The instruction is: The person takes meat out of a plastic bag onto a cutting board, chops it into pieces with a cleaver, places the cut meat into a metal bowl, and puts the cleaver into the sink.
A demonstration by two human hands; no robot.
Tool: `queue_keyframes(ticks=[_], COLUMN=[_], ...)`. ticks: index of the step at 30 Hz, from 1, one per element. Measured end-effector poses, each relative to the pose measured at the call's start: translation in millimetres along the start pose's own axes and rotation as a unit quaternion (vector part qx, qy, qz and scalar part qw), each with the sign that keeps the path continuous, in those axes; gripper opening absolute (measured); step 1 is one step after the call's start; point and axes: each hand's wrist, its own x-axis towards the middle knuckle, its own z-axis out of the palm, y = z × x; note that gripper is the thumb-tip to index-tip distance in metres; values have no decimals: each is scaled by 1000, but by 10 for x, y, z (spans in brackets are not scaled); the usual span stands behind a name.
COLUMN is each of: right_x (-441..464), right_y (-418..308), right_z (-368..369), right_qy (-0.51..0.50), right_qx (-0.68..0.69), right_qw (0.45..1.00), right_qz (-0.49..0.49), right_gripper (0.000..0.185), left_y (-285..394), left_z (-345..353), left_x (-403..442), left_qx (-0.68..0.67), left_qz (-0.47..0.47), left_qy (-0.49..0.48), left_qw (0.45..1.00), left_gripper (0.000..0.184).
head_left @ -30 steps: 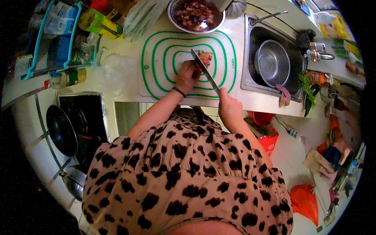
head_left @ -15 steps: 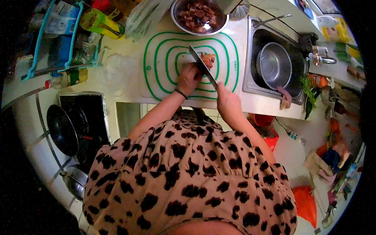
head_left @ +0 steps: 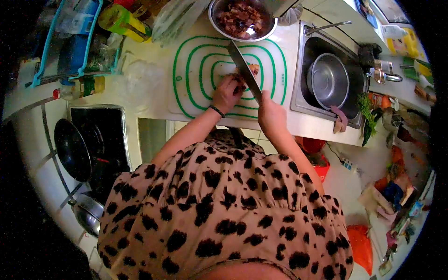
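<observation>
My right hand (head_left: 271,114) is closed round the handle of a kitchen knife (head_left: 243,67), whose broad blade points up and away to the left over the cutting board (head_left: 186,100). The board is white with green rounded rings. Close to the blade's left side, the curled fingers of my left hand (head_left: 226,94) press on a dark piece of meat (head_left: 241,87), mostly hidden by the fingers and blade. Reddish-yellow meat pieces (head_left: 254,69) lie on the blade's right side. Beyond the board, a steel bowl (head_left: 213,23) holds many chopped dark red meat pieces.
To the right is a sink (head_left: 295,95) with a metal pot (head_left: 328,81) in it and a cloth (head_left: 339,120) over its edge. A clear plastic bag (head_left: 140,81) lies left of the board. A black wok (head_left: 72,149) sits at the stove on the left.
The knife blade has swung to a slightly steeper angle and covers more of the meat on its right. My left hand stays beside it. The whole view has shifted slightly.
</observation>
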Motion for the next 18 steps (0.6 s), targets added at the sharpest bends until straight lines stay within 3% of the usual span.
queue_keyframes(ticks=[3, 10, 18], right_x=[-307, -516, -92], right_y=[70, 151, -29], right_z=[-69, 34, 21], right_qy=[46, 57, 15], right_qx=[19, 0, 18], right_qw=[998, 998, 999], right_qz=[-33, -40, -29], right_gripper=[19, 17, 17], left_y=[-90, -31, -88], left_z=[63, 3, 57], left_x=[3, 35, 83], left_qx=[-59, -56, -49], left_qz=[1, 9, 49], left_qy=[-11, -14, -17], left_qw=[998, 998, 997], left_gripper=[28, 24, 23])
